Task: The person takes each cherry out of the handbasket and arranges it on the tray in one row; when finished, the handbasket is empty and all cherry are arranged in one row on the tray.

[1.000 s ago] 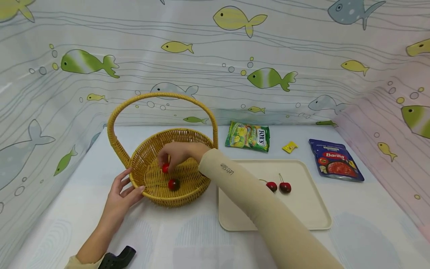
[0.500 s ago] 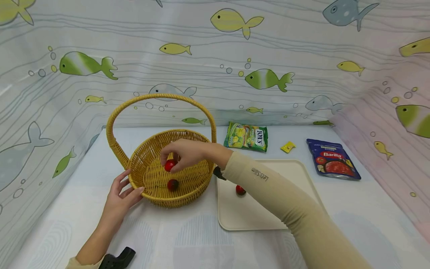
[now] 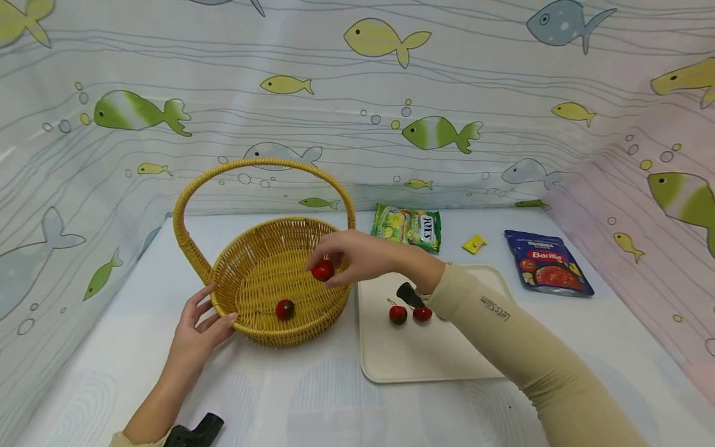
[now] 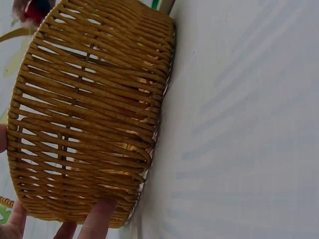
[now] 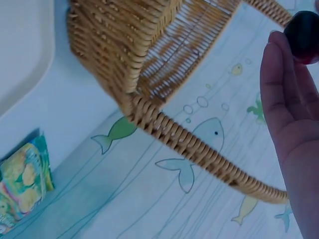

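My right hand (image 3: 363, 256) pinches a dark red cherry (image 3: 323, 270) between thumb and fingers, over the right side of the wicker basket (image 3: 246, 273). In the right wrist view the held cherry (image 5: 303, 37) sits at the fingertips, above the basket's handle (image 5: 199, 149). My left hand (image 3: 200, 329) grips the basket's left rim; in the left wrist view its fingers (image 4: 98, 219) lie against the woven side (image 4: 89, 114). A second cherry (image 3: 285, 309) lies on the basket's floor. Two cherries, one (image 3: 398, 314) beside the other (image 3: 422, 314), rest on the cream tray.
The cream tray (image 3: 424, 363) stands right of the basket, partly under my right forearm. Behind it lie a green candy bag (image 3: 408, 226) and a small yellow packet (image 3: 474, 244). A blue Barilla pouch (image 3: 547, 264) is at the far right. The basket's tall handle (image 3: 262, 162) arches overhead.
My right hand has lifted a cherry from the basket's middle and carried it rightward to the right rim. The left hand keeps its hold on the basket. The view has shifted slightly.
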A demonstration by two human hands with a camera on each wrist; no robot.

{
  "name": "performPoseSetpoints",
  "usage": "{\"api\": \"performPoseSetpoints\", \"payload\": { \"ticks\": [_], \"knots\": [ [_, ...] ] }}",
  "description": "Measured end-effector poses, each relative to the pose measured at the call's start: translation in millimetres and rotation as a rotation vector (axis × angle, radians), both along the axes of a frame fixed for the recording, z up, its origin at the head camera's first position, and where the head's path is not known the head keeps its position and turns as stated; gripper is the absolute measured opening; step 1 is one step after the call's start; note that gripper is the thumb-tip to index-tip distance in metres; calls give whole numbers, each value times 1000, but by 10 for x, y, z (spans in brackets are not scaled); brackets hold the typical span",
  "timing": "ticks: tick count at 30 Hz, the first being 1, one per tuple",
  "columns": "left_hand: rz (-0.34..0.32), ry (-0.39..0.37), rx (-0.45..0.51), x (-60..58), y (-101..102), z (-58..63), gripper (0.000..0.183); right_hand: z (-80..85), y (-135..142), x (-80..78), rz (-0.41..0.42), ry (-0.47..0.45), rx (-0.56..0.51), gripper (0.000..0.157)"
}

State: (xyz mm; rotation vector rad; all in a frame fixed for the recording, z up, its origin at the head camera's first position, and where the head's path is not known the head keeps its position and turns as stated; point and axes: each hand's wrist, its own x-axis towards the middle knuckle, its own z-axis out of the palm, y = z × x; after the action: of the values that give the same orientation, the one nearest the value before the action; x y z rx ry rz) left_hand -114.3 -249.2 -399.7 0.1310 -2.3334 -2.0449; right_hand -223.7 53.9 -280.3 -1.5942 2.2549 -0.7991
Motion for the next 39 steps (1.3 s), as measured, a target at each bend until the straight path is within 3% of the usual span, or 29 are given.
{"api": "performPoseSetpoints", "payload": {
  "ticks": [13, 16, 24, 31, 39],
  "knots": [
    [14, -27, -3, -65, -98, -165, 75, -148, 497, 162, -135, 85, 49, 31],
    [14, -1, 6, -86, -126, -237, 74, -233, 627, 179, -184, 53, 58, 32],
    [10, 25, 9, -106, -137, -277, 74, -428, 983, 246, -280, -7, 42, 31],
    [10, 31, 42, -48, -58, -130, 73, -529, 1247, 277, -342, -17, 38, 31],
    [6, 24, 33, -17, -13, -59, 73, -613, 1518, 333, -410, -15, 21, 30]
  ]
}}
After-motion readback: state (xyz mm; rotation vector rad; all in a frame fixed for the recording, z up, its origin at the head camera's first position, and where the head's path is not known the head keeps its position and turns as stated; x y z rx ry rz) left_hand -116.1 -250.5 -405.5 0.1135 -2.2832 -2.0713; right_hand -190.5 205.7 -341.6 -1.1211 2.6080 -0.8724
